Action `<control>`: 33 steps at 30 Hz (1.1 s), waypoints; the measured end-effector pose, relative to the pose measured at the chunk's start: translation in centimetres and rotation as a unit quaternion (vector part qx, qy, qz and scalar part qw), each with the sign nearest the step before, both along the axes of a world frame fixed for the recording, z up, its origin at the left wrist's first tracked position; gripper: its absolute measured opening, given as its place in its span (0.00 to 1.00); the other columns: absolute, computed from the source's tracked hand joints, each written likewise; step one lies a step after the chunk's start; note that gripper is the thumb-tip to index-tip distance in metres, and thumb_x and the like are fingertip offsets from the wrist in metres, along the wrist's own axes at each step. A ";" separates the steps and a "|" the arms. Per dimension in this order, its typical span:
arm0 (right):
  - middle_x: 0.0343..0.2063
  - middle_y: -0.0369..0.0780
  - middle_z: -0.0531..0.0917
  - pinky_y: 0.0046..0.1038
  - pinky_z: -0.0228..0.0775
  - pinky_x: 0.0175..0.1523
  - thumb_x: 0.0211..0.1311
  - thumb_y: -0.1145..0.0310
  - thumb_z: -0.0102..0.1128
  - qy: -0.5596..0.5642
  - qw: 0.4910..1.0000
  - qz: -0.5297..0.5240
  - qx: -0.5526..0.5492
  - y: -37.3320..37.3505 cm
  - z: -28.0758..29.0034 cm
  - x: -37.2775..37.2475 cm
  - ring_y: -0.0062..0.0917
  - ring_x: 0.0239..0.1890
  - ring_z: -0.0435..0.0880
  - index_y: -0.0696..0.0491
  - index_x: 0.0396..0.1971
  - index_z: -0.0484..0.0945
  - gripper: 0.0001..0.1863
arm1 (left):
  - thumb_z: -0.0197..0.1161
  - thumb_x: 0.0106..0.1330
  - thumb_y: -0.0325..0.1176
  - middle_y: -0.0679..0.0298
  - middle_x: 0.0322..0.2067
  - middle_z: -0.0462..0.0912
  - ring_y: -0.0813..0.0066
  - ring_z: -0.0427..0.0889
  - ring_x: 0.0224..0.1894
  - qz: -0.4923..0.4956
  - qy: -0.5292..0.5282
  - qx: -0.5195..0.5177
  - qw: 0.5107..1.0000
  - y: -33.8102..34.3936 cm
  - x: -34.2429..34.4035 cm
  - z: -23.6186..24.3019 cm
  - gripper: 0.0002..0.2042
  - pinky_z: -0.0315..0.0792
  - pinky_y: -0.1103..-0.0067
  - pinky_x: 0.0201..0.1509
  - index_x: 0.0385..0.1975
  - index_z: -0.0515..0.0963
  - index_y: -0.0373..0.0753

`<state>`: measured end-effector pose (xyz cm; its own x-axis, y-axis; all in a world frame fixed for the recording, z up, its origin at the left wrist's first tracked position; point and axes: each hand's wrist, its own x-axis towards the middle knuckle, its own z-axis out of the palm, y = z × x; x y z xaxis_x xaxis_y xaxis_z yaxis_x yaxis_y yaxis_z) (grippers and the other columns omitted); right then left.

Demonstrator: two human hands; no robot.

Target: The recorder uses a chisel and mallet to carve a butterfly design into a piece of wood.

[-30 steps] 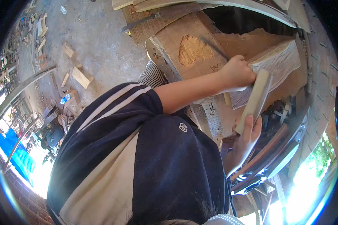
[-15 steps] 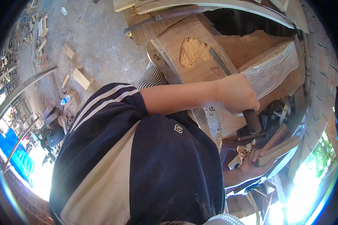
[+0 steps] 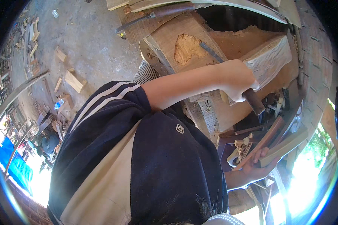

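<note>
My left hand (image 3: 237, 79) is closed round a chisel, with my forearm stretched across to the right. The chisel's dark wooden handle (image 3: 254, 102) sticks out below the fist, and its flat grey blade (image 3: 212, 52) emerges on the far side. The blade's tip lies at the right edge of a rough, pale, rounded hollow (image 3: 184, 49) cut into a thick wooden slab (image 3: 163, 39). At the lower right, my right hand (image 3: 254, 168) grips a pale wooden block (image 3: 285, 147), apart from the chisel; some of its fingers are hidden.
Another chisel (image 3: 172, 10) with a dark handle lies on wood beyond the slab. Near my right hand are a reddish-brown wooden bar (image 3: 269, 135) and a small pale wooden piece (image 3: 234, 158). Offcuts (image 3: 76, 81) and a plastic bottle (image 3: 59, 104) are on the left.
The view has shifted slightly. My left hand has tilted the chisel handle outward to the right, its tip staying near the hollow's edge. My right hand has moved the wooden block a little right.
</note>
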<state>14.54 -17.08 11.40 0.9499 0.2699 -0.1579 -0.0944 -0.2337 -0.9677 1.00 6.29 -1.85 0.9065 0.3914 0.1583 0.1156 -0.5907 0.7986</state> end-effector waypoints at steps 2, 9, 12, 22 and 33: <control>0.20 0.36 0.67 0.13 0.49 0.17 0.71 0.55 0.46 -0.017 0.998 0.064 0.012 -0.1 0.9 0.6 0.15 0.13 0.62 0.58 0.58 0.66 0.25 | 0.67 0.47 0.41 0.59 0.22 0.81 0.55 0.83 0.29 -0.014 0.019 -0.020 1.000 0.2 0.0 -0.3 0.13 0.74 0.63 0.33 0.31 0.80 0.45; 0.20 0.39 0.72 0.17 0.58 0.18 0.69 0.54 0.48 -0.292 0.956 -0.010 0.016 4.6 -1.9 -3.7 0.18 0.17 0.69 0.57 0.49 0.68 0.21 | 0.67 0.47 0.42 0.59 0.21 0.81 0.54 0.82 0.29 0.007 -0.016 -0.032 0.999 0.2 0.1 -1.1 0.09 0.74 0.62 0.33 0.28 0.81 0.48; 0.20 0.40 0.74 0.19 0.62 0.18 0.67 0.53 0.50 -0.091 0.977 0.090 -0.172 3.9 -4.5 -5.4 0.20 0.18 0.73 0.56 0.45 0.68 0.20 | 0.67 0.46 0.41 0.59 0.20 0.80 0.54 0.82 0.29 0.005 0.005 -0.024 1.000 -0.1 0.1 -1.5 0.09 0.73 0.61 0.32 0.26 0.81 0.48; 0.34 0.44 0.76 0.22 0.72 0.29 0.65 0.60 0.54 0.030 0.980 0.135 -0.145 0.7 -7.6 -3.6 0.25 0.35 0.75 0.56 0.51 0.68 0.20 | 0.67 0.42 0.39 0.61 0.19 0.79 0.57 0.81 0.28 0.023 0.020 0.008 0.999 -0.7 0.8 -4.2 0.09 0.72 0.64 0.37 0.23 0.80 0.47; 0.26 0.42 0.75 0.18 0.62 0.18 0.67 0.49 0.52 -0.103 0.948 0.163 -0.255 4.4 -6.4 -5.0 0.20 0.22 0.74 0.55 0.44 0.70 0.22 | 0.67 0.39 0.39 0.66 0.20 0.79 0.65 0.80 0.30 0.073 -0.045 0.071 0.994 -0.9 1.4 -5.8 0.09 0.63 0.71 0.57 0.22 0.79 0.47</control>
